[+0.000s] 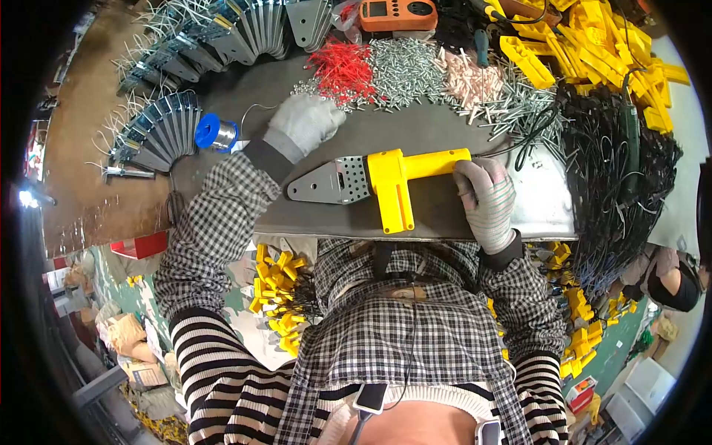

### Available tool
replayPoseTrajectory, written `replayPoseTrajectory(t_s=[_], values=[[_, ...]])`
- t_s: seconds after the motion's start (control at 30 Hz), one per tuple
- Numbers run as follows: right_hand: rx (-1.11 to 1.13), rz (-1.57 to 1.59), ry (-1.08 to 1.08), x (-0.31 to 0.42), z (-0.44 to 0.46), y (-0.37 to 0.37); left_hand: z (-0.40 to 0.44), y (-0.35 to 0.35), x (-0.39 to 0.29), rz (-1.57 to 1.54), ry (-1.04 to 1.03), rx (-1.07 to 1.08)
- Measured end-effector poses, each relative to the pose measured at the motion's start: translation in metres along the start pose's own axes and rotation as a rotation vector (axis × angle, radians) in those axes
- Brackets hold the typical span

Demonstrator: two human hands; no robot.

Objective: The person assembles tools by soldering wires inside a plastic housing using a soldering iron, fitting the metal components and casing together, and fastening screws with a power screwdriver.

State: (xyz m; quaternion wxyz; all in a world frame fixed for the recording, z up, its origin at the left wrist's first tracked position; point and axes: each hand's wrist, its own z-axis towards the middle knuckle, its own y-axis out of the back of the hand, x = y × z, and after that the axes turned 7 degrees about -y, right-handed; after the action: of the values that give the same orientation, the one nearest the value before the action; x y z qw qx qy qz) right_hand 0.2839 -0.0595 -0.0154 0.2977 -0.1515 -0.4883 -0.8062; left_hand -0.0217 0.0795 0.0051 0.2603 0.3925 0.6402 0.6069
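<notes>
A pipe welding iron point(387, 182) with a yellow plastic body and a perforated grey metal plate lies across the dark work mat. My right hand point(487, 199), in a striped glove, is closed at the end of its yellow handle, where a black cord comes out. My left hand point(305, 124), in a grey glove, is up at the near edge of the small-parts piles, with its fingers curled in. What those fingers hold, if anything, is hidden. Just beyond it are red small parts point(343, 70) and silver screws point(408, 74).
A blue solder spool point(216, 133) stands left of my left forearm. Rows of metal plates with white wires point(156, 133) fill the back left. An orange meter point(398, 15) sits at the back. Yellow housings point(593, 44) and black cords point(615, 185) are heaped on the right.
</notes>
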Motion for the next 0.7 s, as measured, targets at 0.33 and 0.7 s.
replayPoseTrajectory(t_s=[0.33, 0.7], values=[[-0.028, 0.055, -0.089, -0.002, -0.001, -0.010, 0.016, -0.009, -0.007, 0.288, -0.115, -0.062], [0.044, -0.037, 0.079, -0.012, 0.004, -0.009, 0.103, 0.017, -0.069, -0.912, -0.103, -0.298]])
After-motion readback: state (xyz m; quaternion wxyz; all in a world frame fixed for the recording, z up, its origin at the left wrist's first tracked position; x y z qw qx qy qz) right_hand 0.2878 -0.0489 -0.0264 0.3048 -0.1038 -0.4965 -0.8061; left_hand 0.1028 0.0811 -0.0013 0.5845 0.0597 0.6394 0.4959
